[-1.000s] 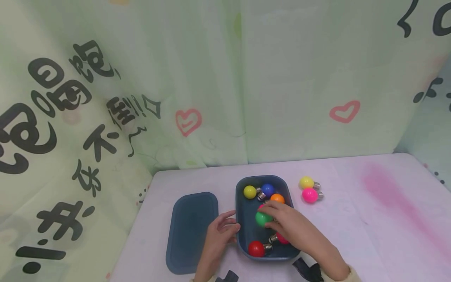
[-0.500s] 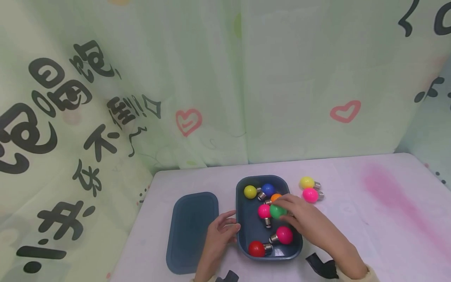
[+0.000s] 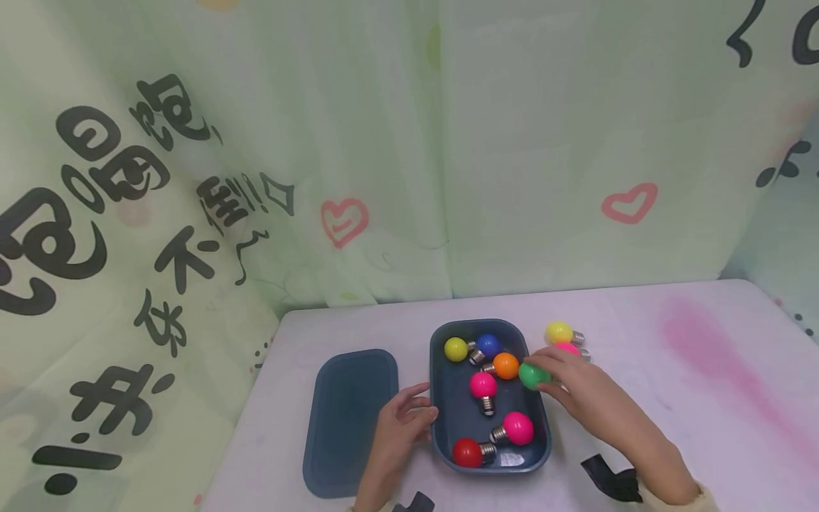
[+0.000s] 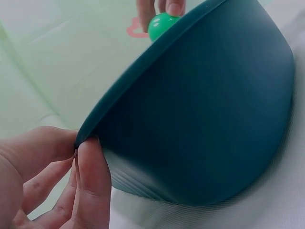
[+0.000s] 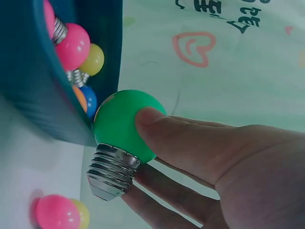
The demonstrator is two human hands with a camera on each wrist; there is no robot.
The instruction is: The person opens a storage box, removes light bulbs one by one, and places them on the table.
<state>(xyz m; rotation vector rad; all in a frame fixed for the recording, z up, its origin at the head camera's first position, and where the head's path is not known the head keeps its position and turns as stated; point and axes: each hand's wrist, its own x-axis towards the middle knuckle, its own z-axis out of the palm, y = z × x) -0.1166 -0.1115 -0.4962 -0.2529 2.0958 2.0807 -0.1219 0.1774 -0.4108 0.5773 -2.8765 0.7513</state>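
A dark blue bin [image 3: 542,455] on the table holds several coloured light bulbs, among them an orange bulb [image 3: 506,365], a red bulb [image 3: 467,452] and a pink bulb [image 3: 518,428]. My left hand [image 3: 404,421] pinches the bin's left rim between thumb and fingers, as the left wrist view shows. Over the right rim, my right hand [image 3: 579,384] holds a green bulb [image 5: 126,119] by its round globe, its metal screw base bare in the right wrist view. A yellow bulb [image 3: 559,333] and a pink bulb [image 5: 58,212] lie outside, right of the bin.
A flat dark blue lid or tray [image 3: 350,423] lies left of the bin. Pale cloth covers the table [image 3: 640,427], with a pink stain at right. Behind it hangs a green printed curtain [image 3: 512,142].
My right hand has carried the green bulb from over the bin's middle rightward to its right rim, uncovering the pink and orange bulbs. The left hand stays at the left rim.
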